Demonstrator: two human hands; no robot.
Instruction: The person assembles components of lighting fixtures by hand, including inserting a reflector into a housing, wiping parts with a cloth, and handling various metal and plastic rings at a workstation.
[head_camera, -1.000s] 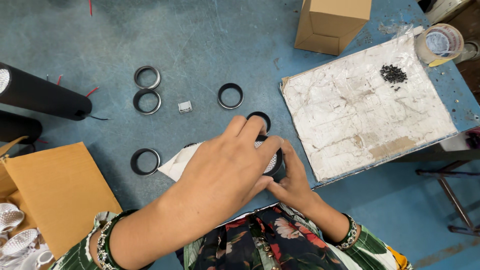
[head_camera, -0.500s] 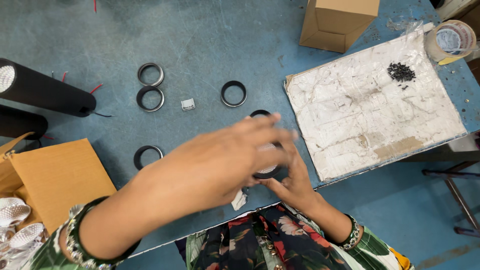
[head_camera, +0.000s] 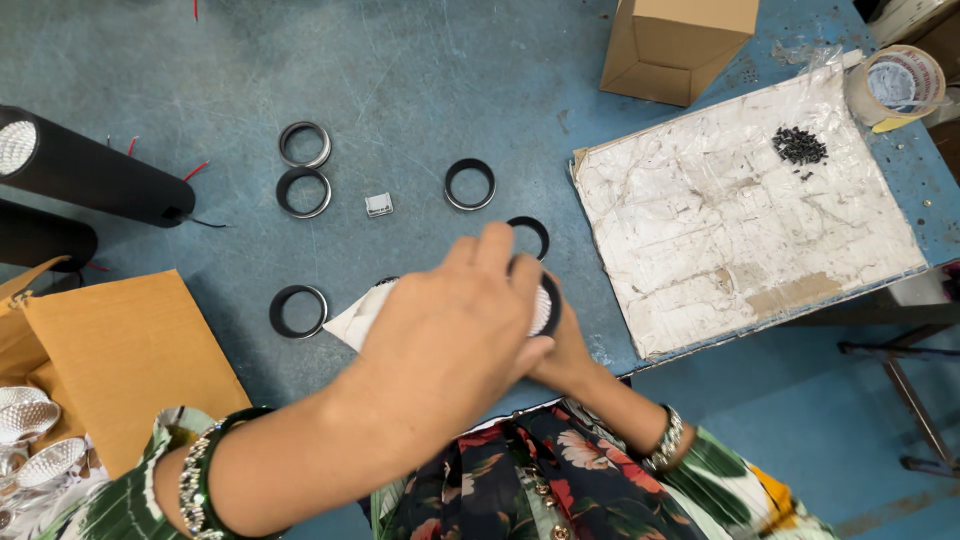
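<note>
Head view: a round black part with a white ribbed middle (head_camera: 545, 305) is held over the blue surface (head_camera: 400, 60), near its front edge. The left hand (head_camera: 450, 335) is laid flat over the top of the part, with the fingers spread a little. The right hand (head_camera: 568, 350) is mostly hidden under the left one, so how it is closed cannot be told. A white cloth (head_camera: 362, 315) is seen just under the left hand. Black rings (head_camera: 469, 184) are scattered on the surface nearby. A black tube (head_camera: 90, 175) is laid at the left. A white board (head_camera: 740, 200) is placed at the right, with small black screws (head_camera: 798, 146) on it.
</note>
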